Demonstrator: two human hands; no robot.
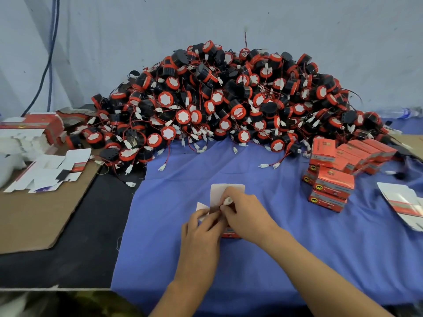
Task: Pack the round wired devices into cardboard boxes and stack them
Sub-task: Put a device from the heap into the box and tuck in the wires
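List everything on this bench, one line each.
round devices: too many to count, black and red, wired, heaped at back
packed boxes: over ten, red, stacked right
flat boxes: several, white and red, left; more at right edge
cardboard sheet: one, brown, left
cloth: one, blue, centre
bottle: one, clear, far right
cables: two, blue, left wall
open box: one, white flaps, centre front
plug: one, white, at the box's mouth
left hand: holds open box
right hand: pinches plug
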